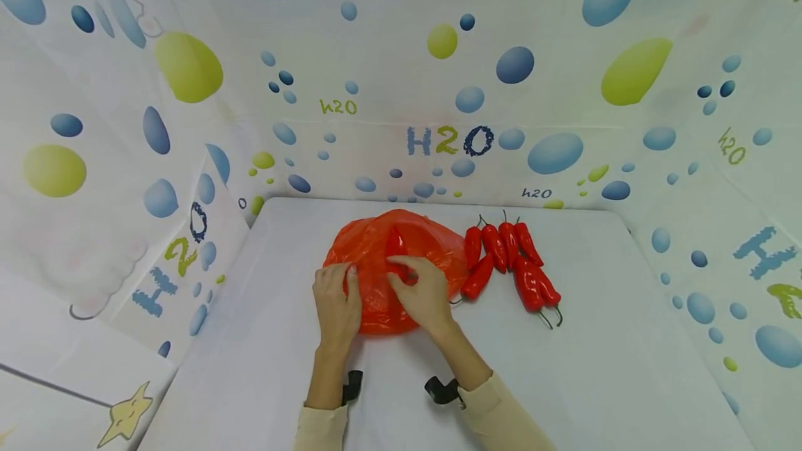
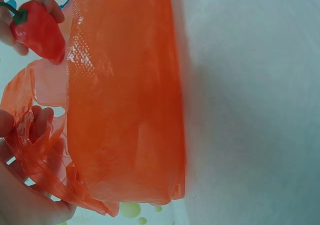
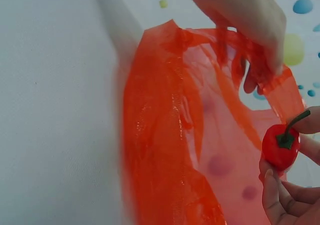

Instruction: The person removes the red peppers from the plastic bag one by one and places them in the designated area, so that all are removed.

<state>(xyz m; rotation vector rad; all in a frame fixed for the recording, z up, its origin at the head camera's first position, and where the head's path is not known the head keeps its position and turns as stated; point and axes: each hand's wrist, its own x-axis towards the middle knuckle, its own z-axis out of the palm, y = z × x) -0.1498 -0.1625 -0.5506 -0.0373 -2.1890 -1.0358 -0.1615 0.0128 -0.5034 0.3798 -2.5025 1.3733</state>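
Observation:
An orange plastic bag stands on the white table with its mouth up and open. My left hand grips the bag's rim at the left, with its fingers partly behind the thin film in the left wrist view. In my right hand is a red pepper with a green stem, pinched between thumb and fingers. It is held at the bag's mouth, stem towards the palm side. The left wrist view shows the same pepper above the rim. What lies deeper inside the bag is mostly hidden.
Right of the bag lie several red peppers on the white table: a row at the back, one slanted pepper close against the bag, and a pair nearer the front. A patterned curtain encloses the back and sides.

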